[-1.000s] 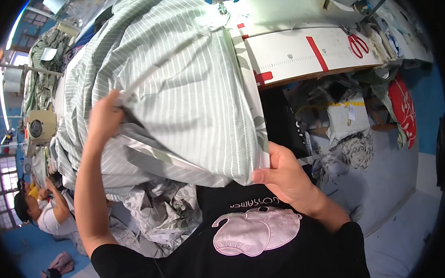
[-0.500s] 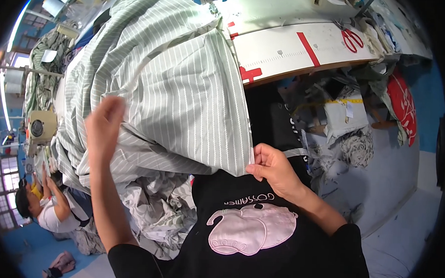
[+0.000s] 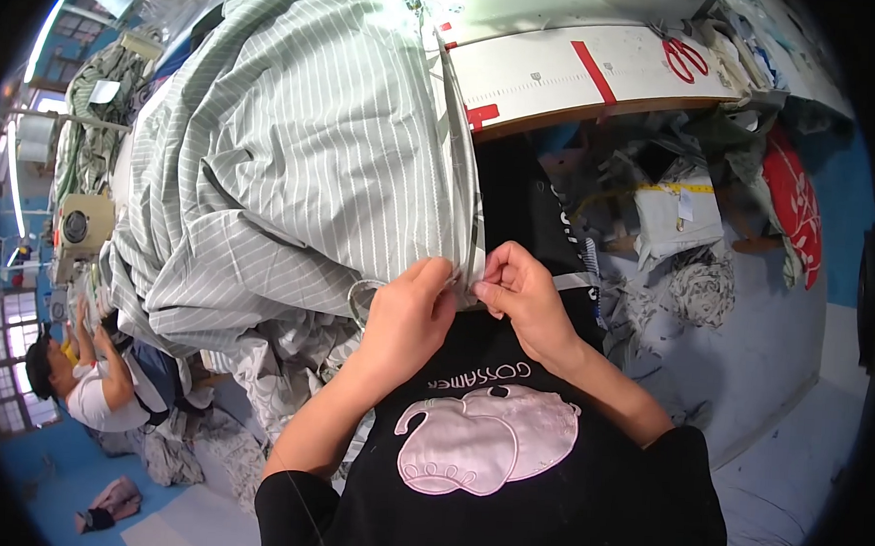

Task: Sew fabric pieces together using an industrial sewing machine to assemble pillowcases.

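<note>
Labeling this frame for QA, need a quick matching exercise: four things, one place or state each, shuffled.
1 scissors
2 striped fabric
3 left hand
4 other person

a pinching the fabric edge beside the right hand
b lower left, at another station
c far right end of the white table
d heaped over the table's left side

Pairs: 1-c, 2-d, 3-a, 4-b

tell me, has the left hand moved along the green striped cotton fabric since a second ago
Yes. The left hand moved right along the green striped fabric, meeting the right hand at its edge.
</note>
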The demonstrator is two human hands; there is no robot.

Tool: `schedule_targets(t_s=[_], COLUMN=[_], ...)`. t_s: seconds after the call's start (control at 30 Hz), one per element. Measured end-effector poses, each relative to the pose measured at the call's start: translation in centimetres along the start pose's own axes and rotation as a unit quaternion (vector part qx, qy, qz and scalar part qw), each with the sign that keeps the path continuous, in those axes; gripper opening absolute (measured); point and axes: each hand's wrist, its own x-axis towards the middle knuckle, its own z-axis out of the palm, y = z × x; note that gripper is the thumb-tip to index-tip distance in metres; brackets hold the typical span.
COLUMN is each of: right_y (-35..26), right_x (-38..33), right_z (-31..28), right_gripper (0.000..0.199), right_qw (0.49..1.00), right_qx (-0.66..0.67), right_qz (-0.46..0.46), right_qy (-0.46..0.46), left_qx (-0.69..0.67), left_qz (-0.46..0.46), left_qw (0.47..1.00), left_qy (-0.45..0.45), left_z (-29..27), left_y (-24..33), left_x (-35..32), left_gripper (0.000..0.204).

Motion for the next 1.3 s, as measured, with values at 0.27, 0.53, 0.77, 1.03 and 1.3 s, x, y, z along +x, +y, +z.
schedule_targets(t_s=[0.27, 0.53, 0.77, 1.03, 1.3], right_y=[-0.7, -0.1, -0.2, -0.1, -0.9], right_x=[-0.2, -0.5, -1.0, -2.8, -4.1], right_z=[-1.1, -1.4, -2.0, -2.1, -2.1], right_gripper=[0.011, 0.007, 0.006, 0.011, 0.009], right_qw=[0.996, 0.995, 0.996, 0.995, 0.981], right_qx=[0.069, 0.068, 0.048, -0.004, -0.190], right_qz=[0.049, 0.074, 0.080, 0.086, 0.018], right_qy=[-0.020, -0.015, -0.012, -0.046, -0.025], left_qx=[-0.022, -0.003, -0.035, 0.180, 0.149], left_qz=[-0.127, -0.223, -0.186, 0.161, 0.232], left_qw=[0.986, 0.955, 0.960, 0.964, 0.944], left_qy=[0.104, 0.195, 0.207, -0.109, -0.183], left_z=[-4.9, -13.1, -16.6, -6.6, -0.3], left_y=[-4.3, -13.2, -0.6, 7.4, 4.6], left_x=[-0.6, -3.0, -4.2, -0.6, 2.5], left_gripper=[0.018, 0.018, 0.005, 0.010, 0.013])
